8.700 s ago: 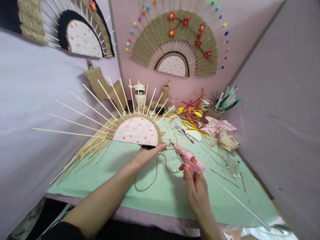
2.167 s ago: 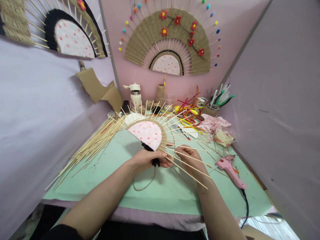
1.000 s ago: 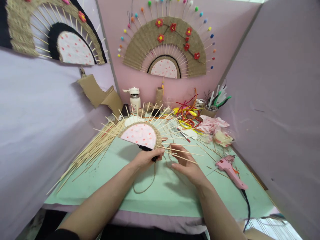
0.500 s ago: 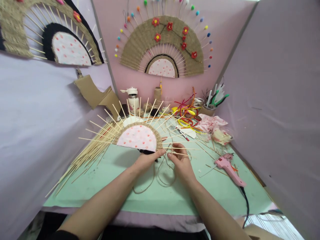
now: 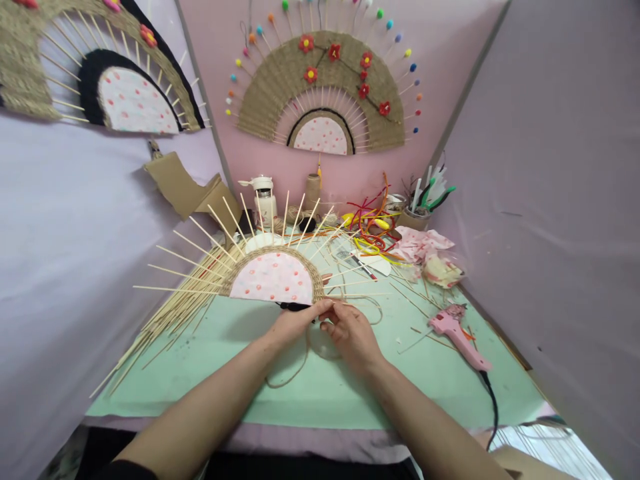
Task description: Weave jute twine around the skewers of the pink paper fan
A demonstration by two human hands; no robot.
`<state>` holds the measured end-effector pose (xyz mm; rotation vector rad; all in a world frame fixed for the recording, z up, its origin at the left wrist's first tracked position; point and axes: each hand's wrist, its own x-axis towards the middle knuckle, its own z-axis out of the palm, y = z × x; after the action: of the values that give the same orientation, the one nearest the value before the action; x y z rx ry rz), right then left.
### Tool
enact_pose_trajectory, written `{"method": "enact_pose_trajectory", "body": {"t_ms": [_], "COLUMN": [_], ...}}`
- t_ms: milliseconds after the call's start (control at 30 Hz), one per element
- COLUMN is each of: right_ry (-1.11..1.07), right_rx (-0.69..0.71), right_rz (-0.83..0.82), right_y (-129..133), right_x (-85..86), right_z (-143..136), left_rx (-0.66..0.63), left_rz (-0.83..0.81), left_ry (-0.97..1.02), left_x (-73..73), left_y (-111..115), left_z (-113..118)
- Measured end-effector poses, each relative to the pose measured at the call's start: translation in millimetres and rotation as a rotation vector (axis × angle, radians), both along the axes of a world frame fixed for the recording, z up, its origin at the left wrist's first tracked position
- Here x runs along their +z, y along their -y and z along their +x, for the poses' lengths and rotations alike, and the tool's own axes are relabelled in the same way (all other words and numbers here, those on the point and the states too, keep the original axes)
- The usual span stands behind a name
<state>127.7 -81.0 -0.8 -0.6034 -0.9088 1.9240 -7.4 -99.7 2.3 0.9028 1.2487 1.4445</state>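
A half-round fan frame [image 5: 273,279] is held above the table, its pink dotted centre edged with woven twine and thin wooden sticks fanning out of it. My left hand [image 5: 300,321] grips its lower right corner, thumb in front and fingers behind. Right beside that thumb, my right hand [image 5: 350,331] is closed, fingertips pinched together at the lowest right stick and the twine. Loose brown twine [image 5: 295,380] loops down onto the table under both hands and also trails off to the right. A black piece shows under the fan's bottom edge.
A pink glue gun [image 5: 460,339] lies on the right with its cord over the edge. Bundled sticks [image 5: 185,293] lie on the left. Behind are a white bottle [image 5: 265,200], a twine spool [image 5: 313,190], coloured pipe cleaners [image 5: 370,223] and a craft knife [image 5: 364,267]. Finished fans [image 5: 325,87] hang on the walls.
My right hand has moved left, closing its fingers against my left thumb. The fan has tilted and shifted slightly left.
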Motion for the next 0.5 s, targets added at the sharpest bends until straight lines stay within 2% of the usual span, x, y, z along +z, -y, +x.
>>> {"method": "enact_pose_trajectory", "body": {"t_ms": [100, 233, 333, 400, 500], "right_ry": [-0.081, -0.126, -0.13, -0.11, -0.071], "right_rx": [0.011, -0.001, -0.041, -0.073, -0.143], "right_rz": [-0.071, -0.138, -0.15, -0.166, -0.194], "right_y": [0, 0, -2, -4, -7], "right_x": [-2.1, -1.6, 0.2, 0.8, 0.3], "right_z": [-3, -4, -3, -2, 0], "left_rx": [-0.072, -0.217, -0.316, -0.224, 0.077], "left_rz": [-0.053, 0.003, 0.072, 0.092, 0.105], "left_ry": [-0.115, -0.178, -0.024, 0.198, 0.361], "left_x": [3.8, 12.0, 13.4, 11.7, 9.9], "left_y": [2, 5, 4, 2, -4], "left_z": [6, 8, 5, 4, 7]}}
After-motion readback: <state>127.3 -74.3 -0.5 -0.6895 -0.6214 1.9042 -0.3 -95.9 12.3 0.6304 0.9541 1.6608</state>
